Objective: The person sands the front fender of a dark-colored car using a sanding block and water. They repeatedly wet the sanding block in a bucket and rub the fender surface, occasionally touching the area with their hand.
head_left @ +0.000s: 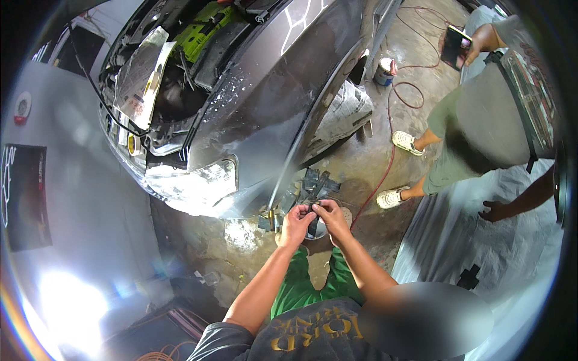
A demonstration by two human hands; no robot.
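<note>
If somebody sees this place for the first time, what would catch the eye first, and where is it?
Probably the dark grey car filling the upper middle, with a lime-green part showing in its open front, and the white glare at lower left. Near the centre, the wearer's left grip and right grip meet at a small dark piece. At right stands another person holding a phone.

I see a stained concrete floor [361,161] carrying a can [383,73], a red hose [385,175] in loose loops, and, farther left, some pale litter [209,277].
</note>
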